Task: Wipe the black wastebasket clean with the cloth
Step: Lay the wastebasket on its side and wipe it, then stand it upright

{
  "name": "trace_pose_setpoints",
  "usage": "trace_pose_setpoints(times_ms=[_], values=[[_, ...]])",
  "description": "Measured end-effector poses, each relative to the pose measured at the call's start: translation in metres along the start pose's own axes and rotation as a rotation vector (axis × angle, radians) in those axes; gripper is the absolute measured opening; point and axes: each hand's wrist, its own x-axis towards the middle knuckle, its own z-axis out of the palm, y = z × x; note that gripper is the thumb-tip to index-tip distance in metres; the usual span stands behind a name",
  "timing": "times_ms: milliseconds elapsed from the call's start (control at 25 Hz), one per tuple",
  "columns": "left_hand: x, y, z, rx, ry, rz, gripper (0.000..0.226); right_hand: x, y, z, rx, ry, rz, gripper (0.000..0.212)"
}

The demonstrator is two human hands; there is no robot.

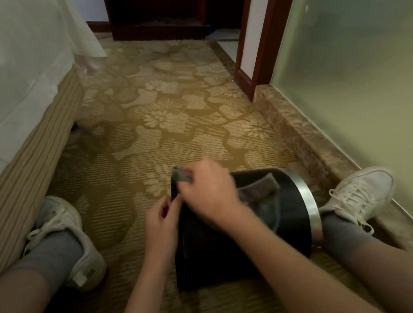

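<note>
The black wastebasket [283, 227] lies on its side on the carpet between my legs, its silver rim [308, 203] turned to the right. My right hand [210, 195] presses a grey cloth [257, 189] onto the top of the basket near its left end; part of the cloth pokes out beyond my fingers and part trails toward the rim. My left hand [161, 226] pinches the basket's left edge and steadies it. The basket's near side is partly covered by my right forearm.
A bed with a white sheet and striped base [25, 164] runs along the left. A frosted glass wall on a stone sill [311, 142] stands at the right. My white sneakers [66, 235] [357, 194] flank the basket. Dark wooden furniture [155, 13] stands at the far end.
</note>
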Motion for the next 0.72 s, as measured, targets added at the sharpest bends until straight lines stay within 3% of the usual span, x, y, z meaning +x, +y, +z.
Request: trace_pose_setpoints(times_ms=[120, 240, 360, 480, 640, 720], values=[[-0.023, 0.000, -0.002, 0.028, 0.032, 0.048, 0.038, -0.004, -0.001, -0.002, -0.059, -0.013, -0.014, 0.022], [-0.049, 0.000, -0.003, 0.070, 0.033, 0.034, 0.037, -0.013, 0.078, -0.041, -0.240, 0.058, 0.227, 0.019], [-0.073, -0.005, -0.005, 0.158, 0.055, 0.050, 0.038, -0.039, 0.128, -0.075, -0.209, 0.109, 0.364, 0.015], [-0.096, -0.009, -0.004, 0.259, 0.134, 0.095, 0.035, -0.049, 0.090, -0.053, -0.155, 0.113, 0.234, 0.014], [-0.115, -0.020, -0.013, 0.389, 0.193, 0.220, 0.033, -0.052, -0.008, -0.003, -0.032, -0.048, -0.112, 0.019], [-0.117, -0.023, -0.018, 0.459, 0.178, 0.242, 0.037, -0.055, -0.004, -0.014, -0.046, -0.043, -0.127, 0.015]])
